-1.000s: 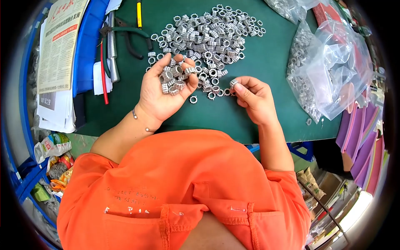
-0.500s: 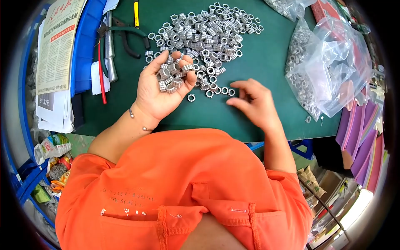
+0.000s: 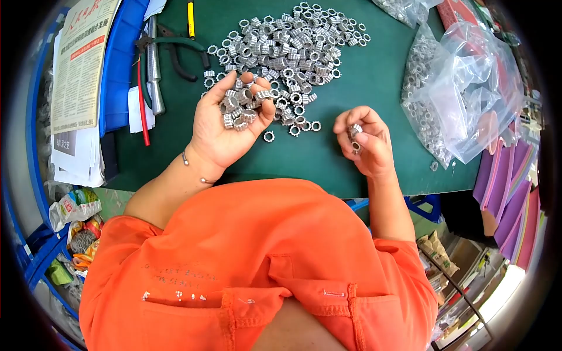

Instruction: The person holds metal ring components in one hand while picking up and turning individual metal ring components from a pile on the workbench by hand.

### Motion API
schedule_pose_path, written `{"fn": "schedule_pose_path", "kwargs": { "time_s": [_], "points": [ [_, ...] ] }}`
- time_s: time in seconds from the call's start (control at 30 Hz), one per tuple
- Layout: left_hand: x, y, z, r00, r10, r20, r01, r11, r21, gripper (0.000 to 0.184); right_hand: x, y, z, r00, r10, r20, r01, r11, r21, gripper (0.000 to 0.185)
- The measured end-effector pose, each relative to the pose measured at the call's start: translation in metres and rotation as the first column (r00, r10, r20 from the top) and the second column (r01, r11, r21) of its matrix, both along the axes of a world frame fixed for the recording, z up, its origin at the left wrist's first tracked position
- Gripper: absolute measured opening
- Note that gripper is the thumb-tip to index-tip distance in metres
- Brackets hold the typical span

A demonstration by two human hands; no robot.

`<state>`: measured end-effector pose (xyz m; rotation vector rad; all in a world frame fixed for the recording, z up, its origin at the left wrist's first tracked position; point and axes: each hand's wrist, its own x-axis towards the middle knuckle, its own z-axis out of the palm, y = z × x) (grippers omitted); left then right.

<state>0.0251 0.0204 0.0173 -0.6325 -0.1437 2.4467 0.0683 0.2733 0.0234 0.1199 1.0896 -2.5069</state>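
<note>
My left hand (image 3: 225, 126) is palm up with its fingers curled around several small toothed metal rings (image 3: 239, 107). To the right, my right hand (image 3: 366, 140) pinches metal rings (image 3: 355, 131) between thumb and fingers; at least two show, one above the other. Beyond my hands lies a large pile of the same grey rings (image 3: 287, 50) on the green table top (image 3: 293, 161). A few loose rings (image 3: 268, 136) lie at the pile's near edge, between my hands.
Pliers (image 3: 175, 55), a yellow-and-black pen (image 3: 191, 20) and a red stick (image 3: 143, 111) lie left of the pile. Farther left is a newspaper (image 3: 82, 70) beside a blue tray (image 3: 120, 70). Clear plastic bags (image 3: 468, 99) with rings inside lie on the right.
My right hand opened at the pile's near edge, then closed on rings and moved slightly right. One ring from the end of the loose row is gone. My left hand has shifted slightly left.
</note>
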Motion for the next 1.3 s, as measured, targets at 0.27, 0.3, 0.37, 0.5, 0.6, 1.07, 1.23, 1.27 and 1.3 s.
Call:
{"fn": "schedule_pose_path", "kwargs": {
  "time_s": [0.27,0.3,0.37,0.5,0.6,1.07,1.23,1.27,1.3],
  "points": [
    [0.001,0.002,0.001,1.000,-0.005,0.010,0.005,1.000,-0.013,0.017,0.000,-0.023,-0.001,0.830,0.408,-0.380,0.309,0.230,0.923,0.025],
    [0.001,0.001,0.001,1.000,-0.002,0.010,0.002,1.000,-0.002,0.017,-0.001,-0.019,0.002,0.886,0.328,-0.327,0.218,0.326,0.920,0.023],
    [0.001,0.001,0.004,1.000,0.003,0.018,-0.002,0.999,-0.039,0.015,0.002,-0.013,-0.001,0.962,0.140,-0.233,0.088,0.652,0.753,0.022],
    [0.001,0.002,-0.001,1.000,-0.017,0.015,0.017,1.000,-0.003,0.018,0.004,-0.010,0.006,0.991,0.060,-0.121,0.013,0.851,0.524,0.021],
    [0.001,0.003,-0.002,1.000,-0.020,0.009,0.020,1.000,-0.011,0.018,0.005,-0.010,0.003,0.992,0.102,-0.067,-0.062,0.891,0.449,0.020],
    [0.001,0.001,-0.002,1.000,-0.001,0.025,0.002,1.000,-0.016,0.017,-0.001,-0.015,0.003,0.989,0.101,0.111,-0.090,0.991,-0.102,0.009],
    [0.002,0.002,-0.003,1.000,-0.008,0.015,0.008,1.000,-0.025,0.018,-0.004,-0.031,-0.009,0.905,0.227,-0.360,0.162,0.597,0.786,0.011],
    [0.002,0.002,-0.003,1.000,-0.012,0.009,0.012,1.000,-0.015,0.019,-0.005,-0.038,-0.005,0.836,0.351,-0.422,0.246,0.448,0.859,0.013],
    [0.002,0.002,-0.004,1.000,-0.012,0.008,0.012,1.000,-0.017,0.019,-0.006,-0.045,0.001,0.753,0.479,-0.451,0.347,0.293,0.891,0.015]
  ]
}}
